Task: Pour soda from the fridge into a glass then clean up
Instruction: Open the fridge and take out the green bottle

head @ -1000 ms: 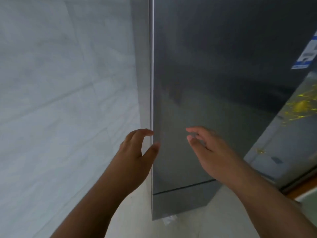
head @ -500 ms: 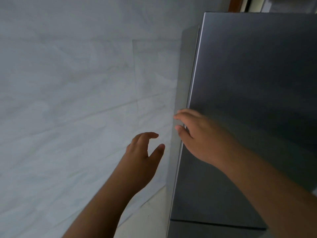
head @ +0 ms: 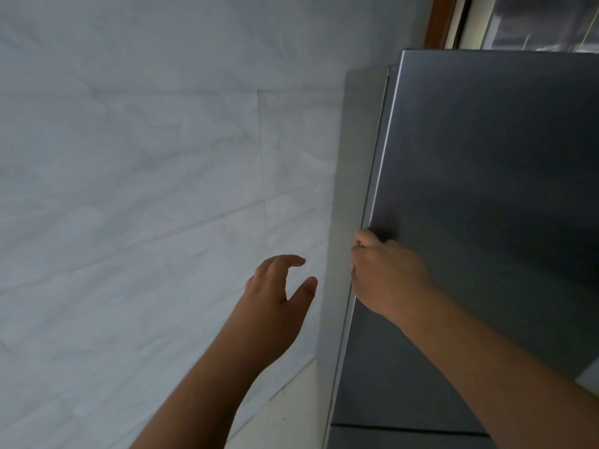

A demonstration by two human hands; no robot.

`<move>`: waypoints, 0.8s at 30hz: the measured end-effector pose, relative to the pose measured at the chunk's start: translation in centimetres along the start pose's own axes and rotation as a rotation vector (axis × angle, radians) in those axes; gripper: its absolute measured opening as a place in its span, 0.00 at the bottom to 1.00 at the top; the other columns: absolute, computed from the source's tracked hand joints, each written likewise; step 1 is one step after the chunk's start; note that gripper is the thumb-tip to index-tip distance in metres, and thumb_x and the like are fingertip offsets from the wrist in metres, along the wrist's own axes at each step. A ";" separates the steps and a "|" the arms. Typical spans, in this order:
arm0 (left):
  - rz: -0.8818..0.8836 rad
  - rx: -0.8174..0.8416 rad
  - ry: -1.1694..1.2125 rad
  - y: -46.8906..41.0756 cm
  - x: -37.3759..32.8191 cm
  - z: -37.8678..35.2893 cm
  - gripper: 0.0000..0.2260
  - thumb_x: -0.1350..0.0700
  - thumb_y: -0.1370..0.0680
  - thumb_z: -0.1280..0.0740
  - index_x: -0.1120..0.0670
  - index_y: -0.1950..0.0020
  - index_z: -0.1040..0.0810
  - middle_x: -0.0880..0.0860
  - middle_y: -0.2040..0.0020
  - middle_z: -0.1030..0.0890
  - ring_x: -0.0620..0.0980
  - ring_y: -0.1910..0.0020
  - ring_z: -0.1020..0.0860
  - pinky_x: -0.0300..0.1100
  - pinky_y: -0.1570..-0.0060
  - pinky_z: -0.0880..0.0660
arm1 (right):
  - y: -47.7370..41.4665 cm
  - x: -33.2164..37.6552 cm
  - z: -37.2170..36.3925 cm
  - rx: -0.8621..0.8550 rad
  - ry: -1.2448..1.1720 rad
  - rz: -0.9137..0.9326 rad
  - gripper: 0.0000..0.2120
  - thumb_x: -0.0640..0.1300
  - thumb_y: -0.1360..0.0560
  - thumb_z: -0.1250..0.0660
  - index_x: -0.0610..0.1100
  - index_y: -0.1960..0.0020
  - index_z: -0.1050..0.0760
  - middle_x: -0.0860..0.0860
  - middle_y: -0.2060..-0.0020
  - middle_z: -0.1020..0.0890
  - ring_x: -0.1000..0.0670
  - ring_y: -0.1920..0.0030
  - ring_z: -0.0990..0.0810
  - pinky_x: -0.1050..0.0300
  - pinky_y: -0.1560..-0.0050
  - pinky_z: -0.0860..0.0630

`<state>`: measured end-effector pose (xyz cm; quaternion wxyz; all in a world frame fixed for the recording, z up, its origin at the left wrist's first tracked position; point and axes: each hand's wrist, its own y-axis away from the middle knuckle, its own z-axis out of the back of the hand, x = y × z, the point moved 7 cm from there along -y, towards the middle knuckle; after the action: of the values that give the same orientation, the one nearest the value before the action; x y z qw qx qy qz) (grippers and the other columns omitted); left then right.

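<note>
At the right of the frame stands the fridge (head: 486, 222), a tall dark grey body filling that side from just under the top edge down to the bottom. Its upper door (head: 518, 157) faces the camera, with a bright thin line running down the door's left edge and the paler grey side panel (head: 353, 157) just beyond it. Near the bottom edge a dark seam separates this door from the lower door (head: 389, 440).

The right hand (head: 385, 273) is at centre right, grasping the left edge of the upper door about halfway down — its fingers curl over the edge and their tips are hidden behind it. Whether the door has parted from the body I cannot tell.

The left hand (head: 272, 296) hangs in the air at lower centre, just left of the side panel and not touching it; it is released, fingers loosely bent and thumb spread, with nothing in it.

A pale marbled tile wall (head: 146, 189) fills the left half. A strip of light floor (head: 291, 416) shows at bottom centre between wall and fridge, and a brown window frame (head: 437, 21) rises at the upper right above the fridge.
</note>
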<state>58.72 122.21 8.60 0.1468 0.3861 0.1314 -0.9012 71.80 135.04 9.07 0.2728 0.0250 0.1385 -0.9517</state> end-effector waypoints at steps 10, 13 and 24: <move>-0.047 0.096 0.061 -0.8 2.0 -0.6 0.18 0.43 0.19 0.40 0.42 0.29 0.32 0.44 0.27 0.33 0.45 0.38 0.25 0.42 0.36 0.31 | -0.4 1.5 -1.3 0.043 0.133 -0.144 0.16 0.46 0.23 0.38 0.47 0.37 0.26 0.49 0.27 0.40 0.46 0.45 0.23 0.50 0.50 0.25; -0.059 0.129 0.076 -0.7 2.8 -1.5 0.19 0.43 0.19 0.39 0.42 0.29 0.31 0.44 0.27 0.32 0.46 0.32 0.28 0.48 0.31 0.31 | -0.8 1.7 -1.3 0.041 0.149 -0.204 0.19 0.46 0.23 0.38 0.45 0.32 0.29 0.48 0.26 0.42 0.44 0.45 0.24 0.50 0.52 0.30; -0.037 0.238 0.037 1.4 3.3 -3.3 0.19 0.42 0.19 0.40 0.40 0.28 0.34 0.44 0.26 0.33 0.46 0.33 0.27 0.47 0.30 0.31 | 2.7 2.3 -0.5 -0.094 0.102 -0.157 0.23 0.52 0.22 0.36 0.45 0.29 0.32 0.46 0.26 0.41 0.44 0.44 0.24 0.51 0.42 0.28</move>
<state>59.24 121.50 3.81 0.0806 0.4149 0.0335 -0.9057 71.25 131.81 7.65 0.1907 0.0497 0.1985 -0.9601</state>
